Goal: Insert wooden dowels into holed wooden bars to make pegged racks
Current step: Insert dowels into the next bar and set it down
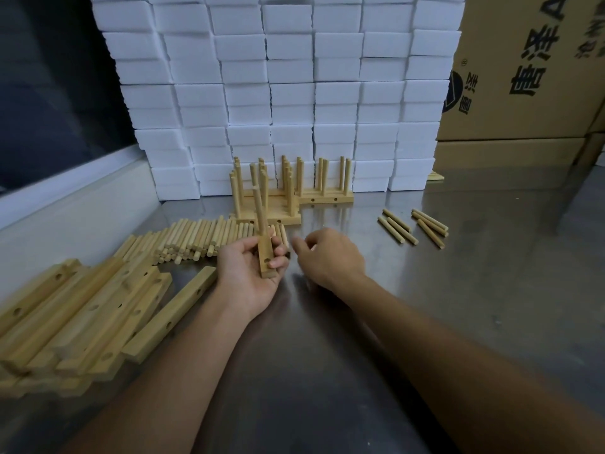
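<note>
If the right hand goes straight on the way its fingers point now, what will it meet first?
Probably the holed wooden bar held in the left hand, or that hand's fingertips. The right hand looks empty, its fingers aimed left at them. Depth is unclear.

Your bar (265, 260), one dowel (261, 211) in it, with parts all around.
You hold the pale holed bar end-on at centre, its dowel standing upright. Loose dowels (196, 239) lie piled at 10 o'clock, spare bars (85, 309) stacked at 8 o'clock, finished racks (288, 198) stand at 12 o'clock, and a few stray dowels (414, 227) lie at 2 o'clock.
</note>
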